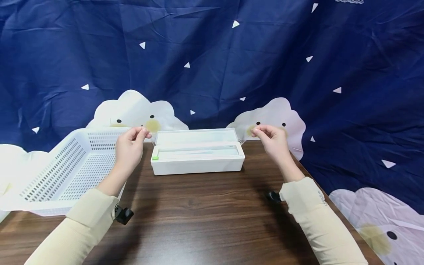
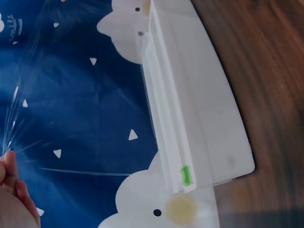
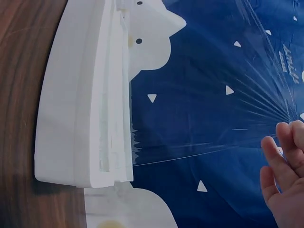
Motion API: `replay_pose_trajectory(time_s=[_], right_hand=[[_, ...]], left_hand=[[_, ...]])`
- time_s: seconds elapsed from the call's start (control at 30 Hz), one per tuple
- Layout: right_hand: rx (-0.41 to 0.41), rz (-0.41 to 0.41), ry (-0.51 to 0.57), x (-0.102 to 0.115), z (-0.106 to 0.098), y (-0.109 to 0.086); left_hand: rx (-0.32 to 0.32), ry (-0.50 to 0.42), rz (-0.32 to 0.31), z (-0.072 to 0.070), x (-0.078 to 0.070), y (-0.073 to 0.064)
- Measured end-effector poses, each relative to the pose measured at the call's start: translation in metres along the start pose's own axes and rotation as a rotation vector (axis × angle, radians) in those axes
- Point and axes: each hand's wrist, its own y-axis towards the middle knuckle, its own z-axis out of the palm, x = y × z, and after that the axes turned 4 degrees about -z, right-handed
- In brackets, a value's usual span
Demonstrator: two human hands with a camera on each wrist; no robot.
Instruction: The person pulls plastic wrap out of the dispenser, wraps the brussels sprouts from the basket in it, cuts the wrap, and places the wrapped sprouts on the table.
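Observation:
A white cling film dispenser point(image 1: 198, 166) stands on the table with its clear lid point(image 1: 195, 137) raised. A green piece point(image 2: 186, 175) sits at its left end. Clear cling film point(image 3: 223, 128) stretches out from the dispenser, wrinkling into fans of creases toward both hands. My left hand point(image 1: 129, 148) pinches one corner of the film between thumb and fingertips, raised beside the dispenser's left end. Beyond the right end, my right hand point(image 1: 274, 141) pinches the other corner. The film is nearly invisible in the head view.
A white perforated plastic basket point(image 1: 49, 173) stands at the left, partly behind my left forearm. The brown wooden table point(image 1: 198, 213) runs up to a dark blue curtain point(image 1: 212, 66) with clouds and triangles printed on it. Small black cameras point(image 1: 124, 215) are worn at the wrists.

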Motion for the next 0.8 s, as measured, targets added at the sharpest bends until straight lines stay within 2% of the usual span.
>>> replay_pose_trajectory(time_s=[0.13,0.4,0.63,0.8], right_hand=[[0.04,0.018,0.025,-0.002,-0.006,-0.01],[0.178,0.02,0.024,-0.008,-0.016,-0.029],[0.267,0.05,0.083,-0.034,-0.026,-0.041],[0.33,0.016,0.097,-0.035,-0.03,-0.049]], left_hand=[[0.035,0.002,0.027,-0.004,0.0,-0.007],[0.126,-0.001,0.019,-0.017,-0.001,-0.027],[0.206,-0.007,0.03,-0.025,0.003,-0.043],[0.285,0.001,0.024,-0.032,0.006,-0.052]])
